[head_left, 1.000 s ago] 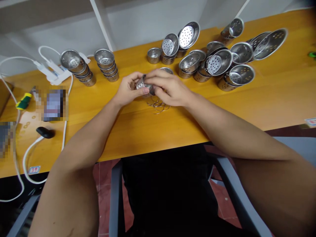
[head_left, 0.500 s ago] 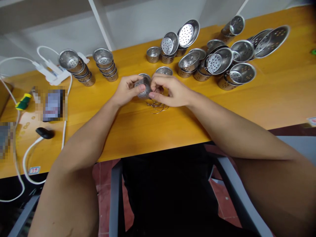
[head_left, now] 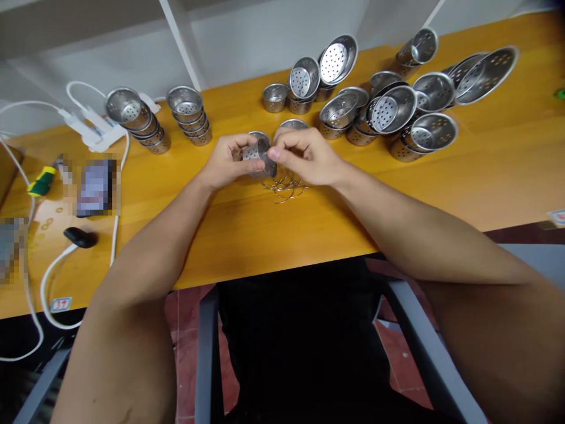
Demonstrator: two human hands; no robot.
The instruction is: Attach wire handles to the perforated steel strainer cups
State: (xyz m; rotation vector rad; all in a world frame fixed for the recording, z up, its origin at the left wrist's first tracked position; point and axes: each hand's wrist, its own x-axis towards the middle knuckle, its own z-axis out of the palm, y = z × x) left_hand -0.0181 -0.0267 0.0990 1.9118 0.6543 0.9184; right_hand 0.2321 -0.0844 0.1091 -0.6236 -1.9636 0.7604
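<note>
My left hand (head_left: 227, 160) is wrapped round a small perforated steel cup (head_left: 259, 158), held on its side just above the yellow wooden table (head_left: 282, 235). My right hand (head_left: 304, 156) meets it from the right, thumb and fingers pinched at the cup's rim; what they pinch is too small to make out. Under both hands lies a loose heap of thin wire rings (head_left: 285, 187). Two more cups (head_left: 293, 125) stand just behind my fingers.
Two stacks of perforated cups (head_left: 132, 118) (head_left: 189, 112) stand at the back left. A large pile of cups and strainer bowls (head_left: 388, 100) fills the back right. A white power strip and cable (head_left: 95, 132), a green-handled screwdriver (head_left: 42, 181) and a black object (head_left: 80, 237) lie at left.
My right hand went from covering the cup to pinching at its rim. The cup has turned slightly in my left hand. Nothing else on the table moved.
</note>
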